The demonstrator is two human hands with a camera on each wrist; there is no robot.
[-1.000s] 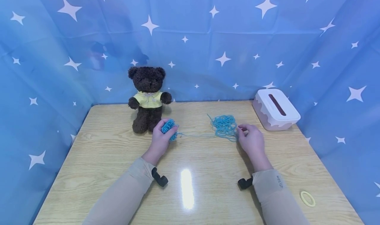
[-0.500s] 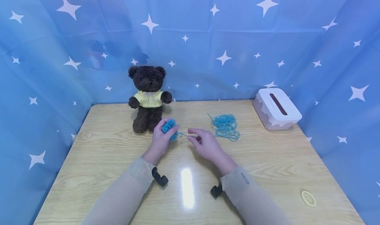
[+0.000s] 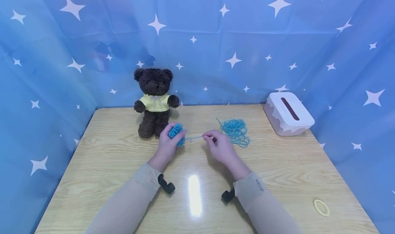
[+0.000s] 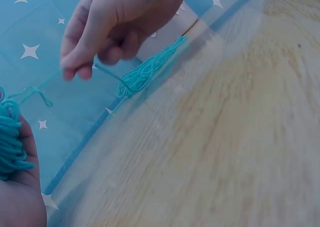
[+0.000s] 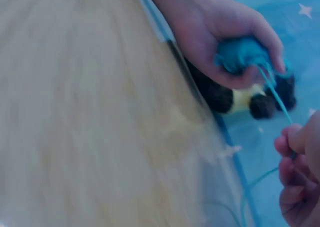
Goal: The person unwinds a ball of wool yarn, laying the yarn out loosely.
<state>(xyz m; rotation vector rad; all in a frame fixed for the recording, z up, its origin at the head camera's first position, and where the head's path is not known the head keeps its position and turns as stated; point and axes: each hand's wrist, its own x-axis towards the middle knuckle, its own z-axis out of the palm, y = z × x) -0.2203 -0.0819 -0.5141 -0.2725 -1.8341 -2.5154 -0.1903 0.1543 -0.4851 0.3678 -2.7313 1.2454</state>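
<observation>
Partly, the left hand [image 3: 167, 147] is hard to read: its fingertips disappear behind the yarn bundle [image 3: 175, 131], and in the left wrist view both are cut off at the left side. What shows is the fingers wrapped about the bundle and the thumb laid over its front, gripping it. The right hand [image 3: 223, 149] pinches a strand [image 3: 195, 137] between thumb and forefinger, its other fingers loosely curled; the right wrist view crops that hand and blurs much of the rest. From the head, the right hand hides the strand's further run, but the left wrist view shows it trailing on to the yarn pile [image 3: 234, 129].

The yarn is turquoise. In the left hand it is a plump bundle of rounded loops, held toward the desk's [image 3: 108, 155] far edge, left of the middle; a short tail dangles beside the taut strand near it. The pile lies loose and tangled toward the far edge, right of the middle, with one end poking out at its upper left.

Just behind the left hand, which hides part of one foot, a dark brown teddy bear [image 3: 155, 83] in a yellow top stands near the far edge. A tissue box [image 3: 297, 119] with a white lid sits at the far right corner, and a pale yellow ring [image 3: 324, 214] lies near the right edge. The desk's near edge is out of frame.
</observation>
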